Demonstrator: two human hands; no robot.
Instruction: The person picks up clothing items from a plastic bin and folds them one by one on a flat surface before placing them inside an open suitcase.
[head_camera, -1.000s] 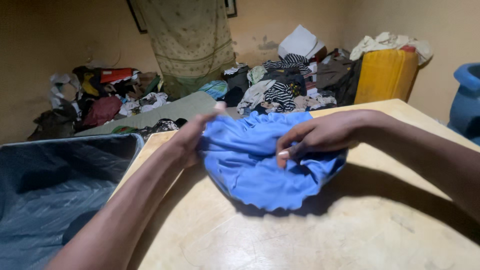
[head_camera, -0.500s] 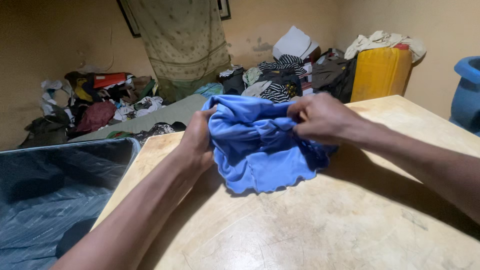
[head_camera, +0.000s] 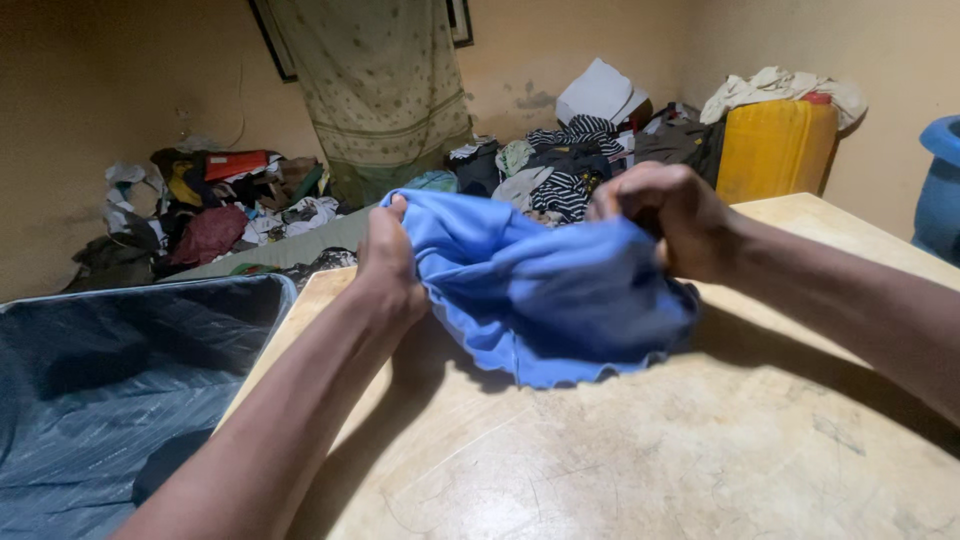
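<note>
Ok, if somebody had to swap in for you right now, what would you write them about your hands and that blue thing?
Left hand: shut on the left end of the soft blue cloth garment.
Right hand: shut on its right end, fingers curled in.
Garment: bunched between both hands, lower edge hanging to the pale round wooden table.
Dark open suitcase: beside the table on the left, nothing blue showing inside.
Done: garment gathered into a bundle.
Left: it is not neatly folded and not set down.

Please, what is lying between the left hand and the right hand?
In the head view, only the bunched blue cloth spans between the left hand and right hand; both grip it above the table.
</note>
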